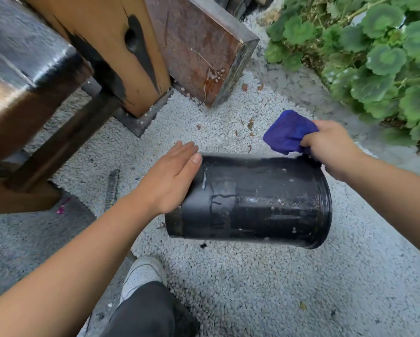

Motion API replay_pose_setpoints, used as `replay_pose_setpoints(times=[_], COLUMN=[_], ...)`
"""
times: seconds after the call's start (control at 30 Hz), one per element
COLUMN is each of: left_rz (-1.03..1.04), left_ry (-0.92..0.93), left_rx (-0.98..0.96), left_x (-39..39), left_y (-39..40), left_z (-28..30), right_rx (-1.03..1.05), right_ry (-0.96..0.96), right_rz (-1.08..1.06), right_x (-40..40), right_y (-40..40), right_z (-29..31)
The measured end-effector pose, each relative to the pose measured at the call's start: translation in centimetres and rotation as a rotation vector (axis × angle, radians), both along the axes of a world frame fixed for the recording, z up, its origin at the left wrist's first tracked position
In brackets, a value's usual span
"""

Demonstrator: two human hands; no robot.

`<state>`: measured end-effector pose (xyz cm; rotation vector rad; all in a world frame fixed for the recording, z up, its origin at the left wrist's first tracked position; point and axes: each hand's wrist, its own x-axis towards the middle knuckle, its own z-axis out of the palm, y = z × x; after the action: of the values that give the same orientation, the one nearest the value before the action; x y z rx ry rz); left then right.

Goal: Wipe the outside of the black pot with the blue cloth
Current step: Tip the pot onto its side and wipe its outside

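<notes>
We are holding the black pot [250, 200] on its side above the pale gravel [252, 283], its base turned toward our left and its flared rim toward our right. Our left hand [170, 181] is lying flat against the base end, fingers straight and together, the thumb resting along the upper edge of the wall, so it is pressing rather than gripping. Our right hand [328, 147] is pinching the blue cloth [289, 132], fingers curled tight round a bunched fold of it; the cloth is sticking up and away from us just above the far edge of the rim, and we cannot tell whether it is touching the pot. The same hand seems to be meeting the rim, though the contact is hidden behind the wrist. The wall facing us is showing pale drips, specks and a wet sheen. Beneath the pot, our white shoe [143, 276] and dark trouser leg [143, 312] are standing on the ground. A wooden bench [58, 69] is rising at our left, a rusty brown slab [201, 45] is leaning beside it, and round-leaved green plants [379, 57] are filling the far right
</notes>
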<state>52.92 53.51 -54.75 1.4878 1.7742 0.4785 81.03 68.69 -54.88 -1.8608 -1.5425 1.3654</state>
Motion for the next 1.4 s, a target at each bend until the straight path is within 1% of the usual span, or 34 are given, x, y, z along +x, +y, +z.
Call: replay_pose_setpoints(times=[0.07,0.13,0.23,0.33,0.4,0.47,0.53,0.6,0.7,0.8,0.9,0.97,1.03,1.1,1.17,1.23,1.3,1.33,1.4], left_rz=[0.021,0.045,0.06,0.043,0.046,0.052,0.04,0.038,0.048,0.058,0.039,0.04,0.036,0.026,0.024,0.054,0.092,0.08,-0.005], left_ry=[-0.038,-0.073,-0.1,-0.128,-0.141,-0.087,-0.011,-0.001,0.01,0.078,0.155,0.177,0.185,0.186,0.205,0.257,0.258,0.242,0.278], left_rx=[-0.026,-0.047,-0.033,0.024,0.011,-0.008,-0.036,-0.058,-0.071,-0.09,-0.113,-0.098,-0.068,-0.056,-0.053,0.055,0.235,0.28,0.292], left_x=[-0.1,-0.4,-0.3,-0.4,-0.6,-0.7,-0.6,-0.4,-0.3,-0.3,-0.4,-0.4,-0.4,-0.4,-0.3,-0.1,-0.3,-0.4,-0.3], left_y=[0.2,0.1,0.2,0.8,1.2,1.4,1.6,1.6,1.7,1.8,1.8,1.9,2.2,2.7,3.4,3.7,2.6,1.4,-1.6], left_z=[-0.1,-0.1,0.0,0.1,0.1,-0.1,-0.4,-0.3,-0.5,-0.6,-0.3,-0.2,-0.1,-0.1,0.1,0.9,1.8,2.1,2.0], right_rx=[0.09,0.115,0.068,0.032,0.023,-0.043,-0.082,-0.124,-0.147,-0.161,-0.202,-0.153,-0.068,0.002,0.151,0.28,0.304,0.311,0.327], right_ry=[-0.097,-0.078,-0.015,-0.048,-0.045,-0.03,-0.058,-0.052,-0.028,0.03,0.136,0.153,0.101,0.073,0.026,-0.047,-0.068,-0.062,-0.04], right_rz=[0.134,0.304,0.6,0.92,0.989,0.989,1.033,1.041,0.99,0.944,0.906,0.914,0.909,0.85,0.783,0.687,0.601,0.582,0.569], right_x=[-1.0,-3.3,-8.3,-12.6,-13.5,-12.6,-11.1,-9.4,-6.6,-3.4,-0.6,1.5,3.5,4.7,4.5,3.2,2.0,1.7,1.6], right_y=[0.7,0.9,-1.0,-4.2,-5.2,-4.7,-4.1,-3.6,-3.3,-3.0,-3.0,-2.7,-2.6,-3.3,-4.7,-5.8,-5.9,-5.7,-5.4], right_z=[1.5,3.4,5.0,4.8,4.7,4.8,4.7,4.6,4.5,4.6,5.3,5.7,5.9,5.8,4.8,3.6,3.1,3.0,2.7])
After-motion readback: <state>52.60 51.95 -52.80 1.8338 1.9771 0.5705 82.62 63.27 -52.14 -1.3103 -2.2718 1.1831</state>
